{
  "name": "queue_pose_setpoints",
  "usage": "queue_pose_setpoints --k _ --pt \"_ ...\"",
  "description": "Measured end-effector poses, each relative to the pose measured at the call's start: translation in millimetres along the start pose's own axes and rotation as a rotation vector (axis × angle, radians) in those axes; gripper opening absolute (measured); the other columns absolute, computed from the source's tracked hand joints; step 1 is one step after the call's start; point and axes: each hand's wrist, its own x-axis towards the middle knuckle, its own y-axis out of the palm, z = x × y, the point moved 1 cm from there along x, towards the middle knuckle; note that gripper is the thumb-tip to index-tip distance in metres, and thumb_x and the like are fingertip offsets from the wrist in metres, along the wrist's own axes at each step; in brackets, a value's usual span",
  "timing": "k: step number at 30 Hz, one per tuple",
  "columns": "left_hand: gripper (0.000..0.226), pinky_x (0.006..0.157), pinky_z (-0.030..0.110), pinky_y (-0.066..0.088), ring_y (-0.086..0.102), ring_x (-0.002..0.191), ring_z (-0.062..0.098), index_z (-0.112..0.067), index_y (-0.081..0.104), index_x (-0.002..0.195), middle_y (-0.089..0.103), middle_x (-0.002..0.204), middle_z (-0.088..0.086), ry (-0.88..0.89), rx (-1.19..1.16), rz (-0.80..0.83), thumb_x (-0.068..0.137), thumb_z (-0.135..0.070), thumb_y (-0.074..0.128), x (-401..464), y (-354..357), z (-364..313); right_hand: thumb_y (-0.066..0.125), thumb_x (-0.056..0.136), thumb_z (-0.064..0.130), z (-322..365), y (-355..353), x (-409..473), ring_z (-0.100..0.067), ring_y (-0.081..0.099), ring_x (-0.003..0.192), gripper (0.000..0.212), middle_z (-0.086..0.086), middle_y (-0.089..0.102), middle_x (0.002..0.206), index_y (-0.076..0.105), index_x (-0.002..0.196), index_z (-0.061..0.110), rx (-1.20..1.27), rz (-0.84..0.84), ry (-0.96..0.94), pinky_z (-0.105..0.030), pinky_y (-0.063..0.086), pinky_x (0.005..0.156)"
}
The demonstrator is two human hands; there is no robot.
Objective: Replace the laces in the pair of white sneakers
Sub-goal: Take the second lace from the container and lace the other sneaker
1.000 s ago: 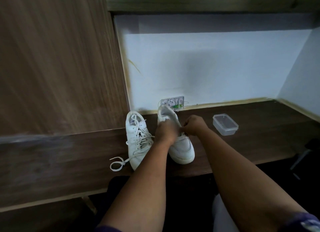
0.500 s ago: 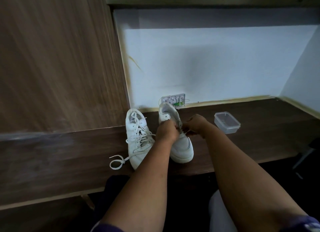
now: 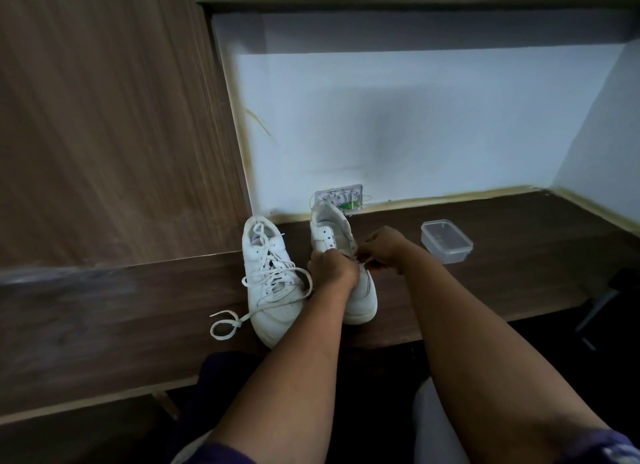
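Pinching at the eyelet row of the right-hand sneaker (image 3: 360,287), the left hand (image 3: 330,268) lies curled over the middle of the shoe, its fingers closed on the upper; what exactly sits between the fingertips is hidden by the hand itself. The right hand (image 3: 386,247) is fisted just beside it, off the shoe's right flank, thumb and fingers drawn narrow together around a short pale bit of lace that shows between the two hands; the pinch itself is too small to read clearly. This sneaker stands toe toward the front edge of the dark wooden desk (image 3: 519,276), heel near the back edge, its upper eyelets bare and the tongue open.

Just to its left, close but apart, the other sneaker (image 3: 268,283) lies parallel, toe overhanging the front edge. It is laced loosely, and its white lace (image 3: 225,325) trails off the toe side in a loop onto the wood panel (image 3: 104,308) at the left.

Well to the right of the hands, a clear plastic container (image 3: 446,240) sits uncovered on the desk, nearer the back edge. Behind the right-hand sneaker's heel, a white wall socket plate (image 3: 341,195) is set into the pale wall where it meets the desk.
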Motion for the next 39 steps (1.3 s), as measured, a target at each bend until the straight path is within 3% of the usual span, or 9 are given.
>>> queue_pose_setpoints --k 8,13,20,24,27,31,34,36,39 --pt "0.051 0.094 0.033 0.047 0.054 0.121 0.032 -0.007 0.054 0.132 0.054 0.134 0.015 -0.195 -0.209 0.173 0.09 -0.033 0.061 6.8 -2.8 -6.2 0.071 0.078 0.004 -3.4 6.1 3.9 -0.03 0.066 0.074 0.019 -0.024 0.07 0.089 0.068 0.088 -0.012 0.058 0.002 0.065 -0.054 0.054 0.086" --pt "0.05 0.093 0.038 0.05 0.057 0.112 0.03 -0.009 0.06 0.127 0.059 0.126 0.012 -0.264 -0.316 0.136 0.089 -0.042 0.056 15.1 12.7 -2.1 0.068 0.082 0.0 -3.6 3.6 1.5 -0.025 0.064 0.066 0.012 -0.019 0.066 0.078 0.063 0.075 -0.008 0.084 0.008 0.063 -0.044 0.057 0.084" --pt "0.052 0.088 0.032 0.048 0.059 0.099 0.027 -0.011 0.054 0.129 0.062 0.119 0.011 -0.175 -0.215 0.224 0.088 -0.041 0.063 12.3 0.3 -2.3 0.071 0.08 -0.004 -19.7 -13.7 -5.3 -0.024 0.067 0.094 0.029 -0.013 0.07 0.102 0.069 0.108 0.003 -0.019 0.193 -0.031 -0.037 0.053 0.093" --pt "0.044 0.102 0.034 0.043 0.052 0.123 0.028 -0.008 0.05 0.138 0.053 0.138 0.011 -0.099 -0.019 0.264 0.097 -0.025 0.053 12.1 -15.9 -9.2 0.07 0.076 -0.011 -19.1 -10.3 -12.1 -0.024 0.065 0.101 0.038 -0.015 0.068 0.11 0.067 0.112 0.001 -0.057 0.18 -0.036 -0.036 0.053 0.092" --pt "0.036 0.098 0.034 0.047 0.057 0.116 0.028 -0.016 0.058 0.132 0.058 0.134 0.006 0.003 0.134 0.258 0.096 -0.02 0.054 20.4 -20.1 -14.7 0.069 0.079 -0.009 -18.3 -7.1 -13.4 -0.024 0.063 0.094 0.033 -0.02 0.066 0.109 0.067 0.11 0.0 -0.028 0.173 -0.033 -0.037 0.054 0.09" --pt "0.034 0.096 0.035 0.036 0.05 0.126 0.027 -0.016 0.057 0.128 0.056 0.134 0.008 0.11 0.367 0.069 0.095 -0.02 0.052 20.6 -27.6 -19.9 0.066 0.089 0.024 -25.0 -8.3 -7.4 -0.02 0.06 0.077 0.019 -0.013 0.068 0.093 0.07 0.099 0.009 -0.184 0.046 -0.047 -0.033 0.053 0.076" --pt "0.042 0.112 0.04 0.026 0.039 0.137 0.026 -0.015 0.049 0.136 0.047 0.144 0.007 0.087 0.433 0.006 0.094 -0.014 0.055 21.4 -34.3 -24.2 0.058 0.09 0.046 -20.1 -8.6 -7.2 -0.017 0.055 0.062 0.047 -0.005 0.057 0.061 0.061 0.063 0.008 -0.385 -0.211 -0.138 -0.023 0.038 0.053" --pt "0.042 0.106 0.04 0.036 0.047 0.13 0.029 -0.012 0.05 0.136 0.051 0.139 0.011 0.101 0.447 0.054 0.093 -0.014 0.055 23.7 -31.3 -22.3 0.063 0.083 0.053 -16.2 -3.8 -6.2 -0.011 0.046 0.05 0.054 0.001 0.046 0.049 0.049 0.05 0.013 -0.367 -0.266 -0.167 -0.023 0.032 0.046" --pt "0.031 0.094 0.038 0.049 0.058 0.116 0.031 -0.011 0.06 0.123 0.061 0.126 0.014 0.172 0.409 0.066 0.093 -0.019 0.055 19.9 -33.6 -19.3 0.073 0.074 0.046 -8.4 3.7 -4.2 -0.012 0.064 0.062 0.038 -0.001 0.065 0.061 0.066 0.064 0.01 -0.366 -0.165 -0.136 -0.026 0.054 0.061"
